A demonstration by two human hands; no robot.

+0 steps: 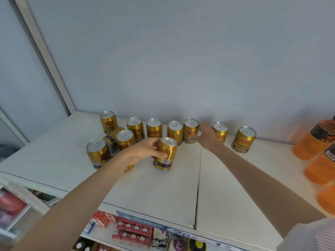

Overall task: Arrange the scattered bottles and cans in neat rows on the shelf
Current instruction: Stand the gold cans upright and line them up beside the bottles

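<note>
Both hands work the shelf (235, 187) mid-frame, left hand (145, 151) wrapped around a loose front can (165, 153), right hand (204, 135) curled on a back-row can (190, 131), so row-building seems underway, next closing gaps among upper-centre cans.

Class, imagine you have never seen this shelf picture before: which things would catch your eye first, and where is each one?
First, the two bare arms reaching in from below: the left hand has its grip round a gold can standing forward of the rest, and the right hand reaches a can in the back row by the wall. Next, the loose cluster of cans at the left, one lying on its side. Finally, the orange bottles at the right edge.
</note>
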